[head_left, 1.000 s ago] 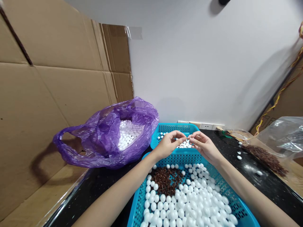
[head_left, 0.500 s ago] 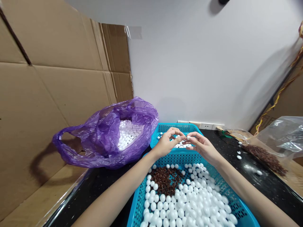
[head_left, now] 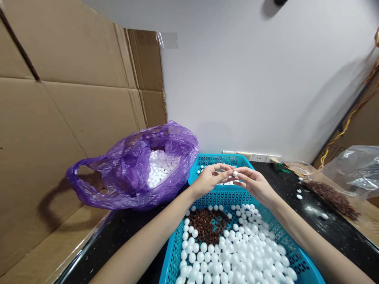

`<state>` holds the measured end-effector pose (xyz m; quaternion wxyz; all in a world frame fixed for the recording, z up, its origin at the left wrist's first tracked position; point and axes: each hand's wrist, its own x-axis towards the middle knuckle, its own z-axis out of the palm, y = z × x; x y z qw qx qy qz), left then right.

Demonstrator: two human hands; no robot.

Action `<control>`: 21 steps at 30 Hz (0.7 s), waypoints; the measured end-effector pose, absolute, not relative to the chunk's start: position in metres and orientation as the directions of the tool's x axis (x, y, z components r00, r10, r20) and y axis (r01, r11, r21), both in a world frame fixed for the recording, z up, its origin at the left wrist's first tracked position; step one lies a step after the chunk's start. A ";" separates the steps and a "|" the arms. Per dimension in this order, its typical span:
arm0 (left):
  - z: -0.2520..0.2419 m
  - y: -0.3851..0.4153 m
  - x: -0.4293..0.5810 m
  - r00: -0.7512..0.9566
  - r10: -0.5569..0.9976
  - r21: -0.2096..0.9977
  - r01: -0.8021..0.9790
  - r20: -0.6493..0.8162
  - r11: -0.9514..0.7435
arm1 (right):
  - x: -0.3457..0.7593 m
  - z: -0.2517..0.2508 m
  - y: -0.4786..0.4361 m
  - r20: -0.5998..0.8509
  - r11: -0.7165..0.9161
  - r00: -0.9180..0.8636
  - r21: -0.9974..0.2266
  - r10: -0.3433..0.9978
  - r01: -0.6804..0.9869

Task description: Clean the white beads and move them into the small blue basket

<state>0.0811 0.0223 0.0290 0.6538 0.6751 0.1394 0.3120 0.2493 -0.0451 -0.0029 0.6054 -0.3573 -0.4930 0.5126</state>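
Observation:
A small white ball [head_left: 235,174] is pinched between the thumb and fingers of my right hand [head_left: 257,185]. My left hand [head_left: 209,182] meets it fingertip to fingertip, thumb and index finger closed; anything between them is too small to make out. Both hands are above the back blue basket [head_left: 217,158], which has some white balls in it. Nearer to me stands the front blue basket [head_left: 171,256]. Many white balls [head_left: 237,252] fill much of it, and a heap of small dark brown pieces [head_left: 207,227] lies at its far left.
On the left, a purple plastic bag [head_left: 127,173] gapes around more white balls, before a cardboard sheet [head_left: 83,106]. At right, a pile of brown pieces [head_left: 333,197] lies near a clear plastic bag [head_left: 352,169]. Several loose white pieces dot the black tabletop [head_left: 287,185].
My fingertips have drawn closer together around the white ball, which has dipped very slightly. The baskets and bags have stayed put.

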 end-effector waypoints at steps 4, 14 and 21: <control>0.028 0.023 0.080 0.786 0.578 0.974 -0.215 0.219 -0.076 | 0.250 -0.003 -0.046 0.217 0.210 0.003 -0.943 0.976 -0.258; 0.024 0.025 0.082 0.785 0.569 0.968 -0.231 0.245 -0.098 | 0.245 0.003 -0.049 0.204 0.202 0.022 -0.942 0.979 -0.268; 0.024 0.024 0.081 0.779 0.572 0.966 -0.231 0.258 -0.120 | 0.245 0.003 -0.048 0.212 0.210 0.024 -0.940 0.977 -0.268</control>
